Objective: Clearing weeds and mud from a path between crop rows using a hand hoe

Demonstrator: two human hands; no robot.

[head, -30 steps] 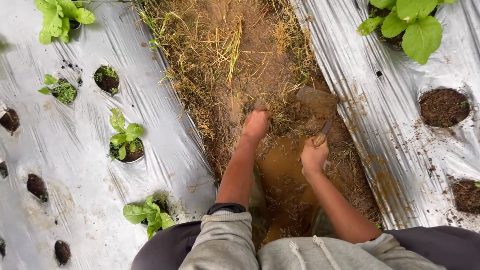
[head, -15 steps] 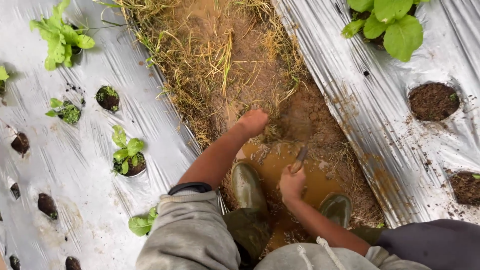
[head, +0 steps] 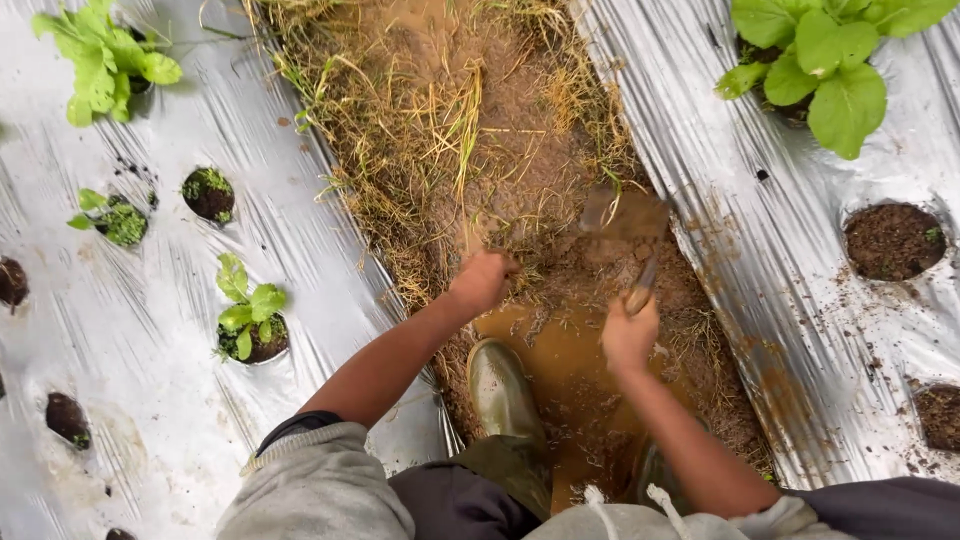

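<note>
My right hand (head: 629,335) grips the handle of a small hand hoe (head: 622,215). Its muddy blade is raised over the wet soil of the furrow (head: 520,150) just ahead of me. My left hand (head: 481,281) is closed on a tuft of dry grass and weeds (head: 470,225) at the furrow's left side. Both forearms are bare, with grey sleeves pushed up. A muddy puddle (head: 555,360) lies between my hands, and my green rubber boot (head: 503,390) stands in it.
Silver plastic mulch (head: 150,330) covers the beds on both sides, with round planting holes. Small seedlings (head: 248,310) grow on the left, a larger leafy plant (head: 830,70) at the top right. Holes of bare soil (head: 892,240) lie to the right. Straw-like grass lines the furrow.
My right hand has lifted the hoe blade up and forward out of the puddle. My left hand has stayed on the grass. The view has shifted slightly.
</note>
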